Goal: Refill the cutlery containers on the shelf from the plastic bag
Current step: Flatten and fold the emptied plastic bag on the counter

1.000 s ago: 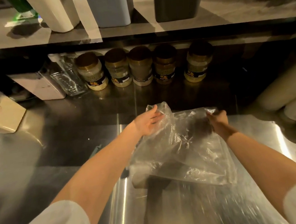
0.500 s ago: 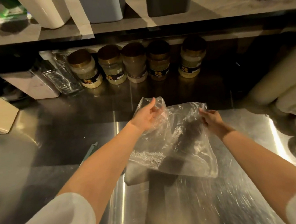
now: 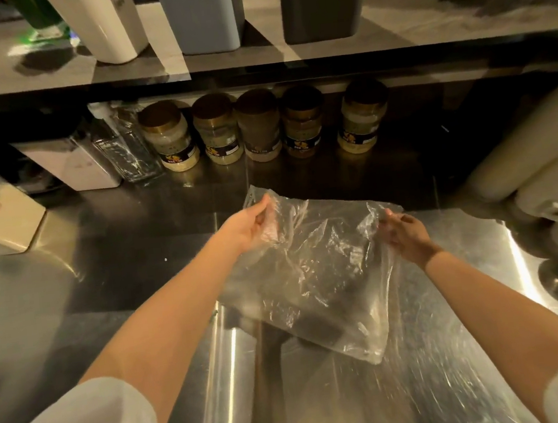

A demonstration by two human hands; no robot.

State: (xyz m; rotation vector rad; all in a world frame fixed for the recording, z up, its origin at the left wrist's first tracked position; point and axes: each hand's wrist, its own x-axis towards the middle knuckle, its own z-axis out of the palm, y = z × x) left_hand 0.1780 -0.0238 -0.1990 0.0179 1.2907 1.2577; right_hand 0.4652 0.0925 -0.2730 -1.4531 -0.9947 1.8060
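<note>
L hand [image 3: 253, 229] & R hand [image 3: 407, 237] each pinch the top of the thin clear plastic bag [image 3: 319, 276]. Pull too hard & it may rip & spill.

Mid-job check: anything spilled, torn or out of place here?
Nothing stands out: left hand and right hand grip the plastic bag by its top over the steel counter; no spill shows, and the jars stand upright.

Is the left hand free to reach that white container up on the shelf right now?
Probably not yet: the left hand grips a corner of the plastic bag. Nothing seems to stand between it and the white container, so letting go should do it.
</note>
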